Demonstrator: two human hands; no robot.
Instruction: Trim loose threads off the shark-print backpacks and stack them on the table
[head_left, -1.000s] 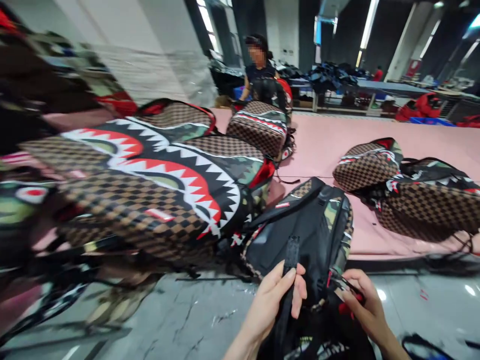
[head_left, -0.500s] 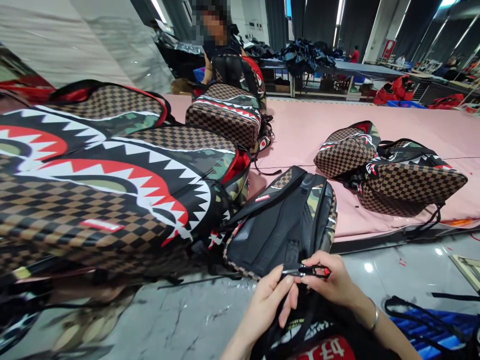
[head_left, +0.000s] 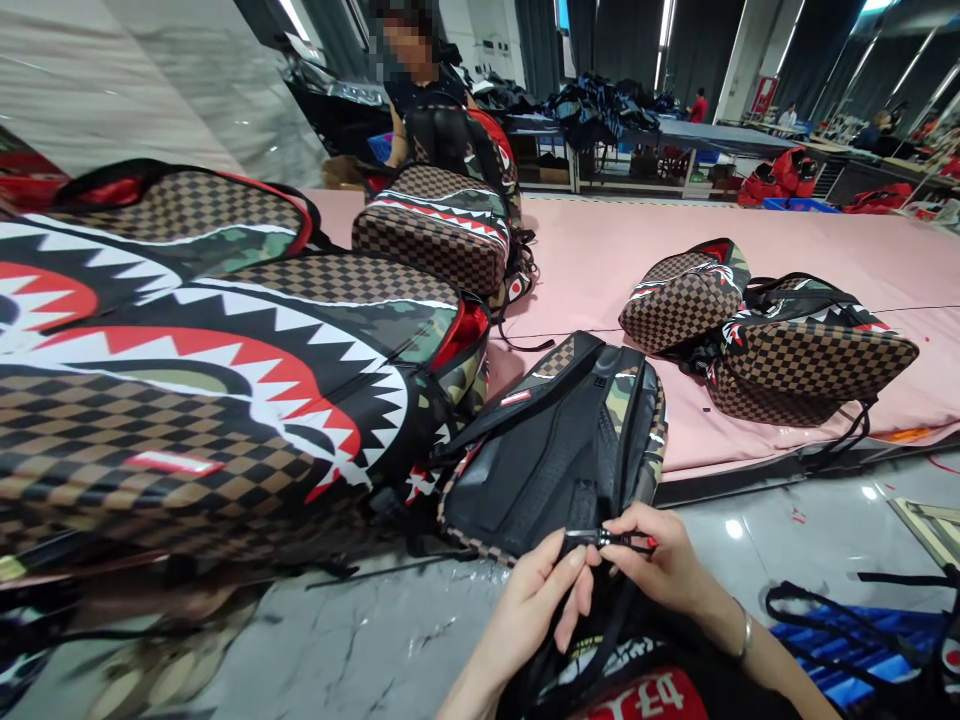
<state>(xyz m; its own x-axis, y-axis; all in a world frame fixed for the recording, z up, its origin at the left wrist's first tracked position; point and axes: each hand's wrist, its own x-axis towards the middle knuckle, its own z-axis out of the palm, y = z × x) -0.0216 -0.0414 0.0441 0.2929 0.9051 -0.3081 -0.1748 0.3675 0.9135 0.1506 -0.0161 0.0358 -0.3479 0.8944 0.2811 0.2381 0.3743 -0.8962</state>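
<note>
In front of me lies a backpack (head_left: 547,460), its black padded back and straps facing up and its checkered rim showing. Over its near edge, my right hand (head_left: 660,555) grips a pair of thread snips (head_left: 611,538), black with a bit of red at the handle, the blades pointing left. My left hand (head_left: 541,595) is closed by the blade tips, thumb and fingers pinched together. Whatever is between those fingers is too small to make out. A black strap (head_left: 611,630) hangs below the hands, against my clothing.
Large backpacks with shark-teeth print (head_left: 225,370) are piled at the left. Two more checkered backpacks (head_left: 817,360) rest on the pink table (head_left: 585,250) at the right. Across it, a person (head_left: 424,90) stands behind another backpack (head_left: 435,230). Blue material (head_left: 847,645) lies at lower right.
The view has shifted slightly, so the table and bags sit a little further left. Both hands stay together at the same spot, and the snips' blades appear closer to the left fingers.
</note>
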